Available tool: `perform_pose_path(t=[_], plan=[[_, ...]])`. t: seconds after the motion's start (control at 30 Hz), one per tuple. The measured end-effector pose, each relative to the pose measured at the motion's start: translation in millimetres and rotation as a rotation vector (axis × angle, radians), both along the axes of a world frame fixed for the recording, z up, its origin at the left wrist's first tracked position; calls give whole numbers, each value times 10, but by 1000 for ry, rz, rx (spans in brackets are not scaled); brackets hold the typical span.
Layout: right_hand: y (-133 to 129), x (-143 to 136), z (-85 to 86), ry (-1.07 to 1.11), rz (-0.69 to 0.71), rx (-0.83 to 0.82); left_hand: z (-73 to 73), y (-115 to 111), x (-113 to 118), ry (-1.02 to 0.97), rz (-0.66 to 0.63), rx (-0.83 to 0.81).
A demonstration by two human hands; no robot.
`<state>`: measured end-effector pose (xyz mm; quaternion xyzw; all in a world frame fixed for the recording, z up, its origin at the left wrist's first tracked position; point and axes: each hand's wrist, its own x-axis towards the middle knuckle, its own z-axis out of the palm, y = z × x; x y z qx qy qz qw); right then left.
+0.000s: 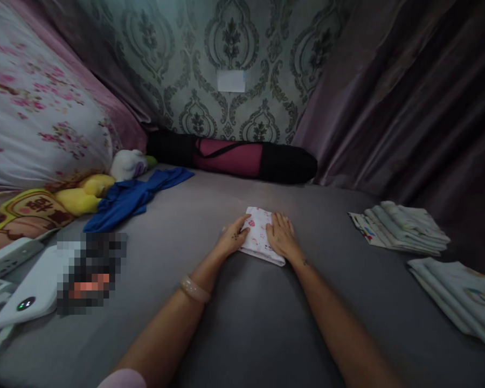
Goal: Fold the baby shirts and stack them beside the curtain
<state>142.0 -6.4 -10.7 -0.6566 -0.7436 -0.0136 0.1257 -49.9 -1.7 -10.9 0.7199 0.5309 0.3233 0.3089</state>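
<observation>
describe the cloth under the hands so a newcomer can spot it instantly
On the grey bed sheet, look to the middle, in front of the long pink-and-black roll bag. There lies a small folded white cloth with pink prints, pressed by the left hand and right hand. Unlike the folded stacks at right, it is single and hand-covered.

Dim damask-patterned wall [210, 48], purple curtain [408, 97], grey bedsheet [242, 323].
</observation>
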Motion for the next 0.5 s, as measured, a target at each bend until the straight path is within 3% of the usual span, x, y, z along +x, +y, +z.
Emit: perform_pose_path(t=[0.2, 0.37, 0.5], plan=[[45, 10, -3, -28, -2, -59, 71, -19, 8, 138, -34, 0], [88, -21, 168, -12, -36, -189, -20, 39, -1, 51, 41, 36], [139, -240, 307, 11, -14, -136, -72, 97, -20, -39, 80, 31]])
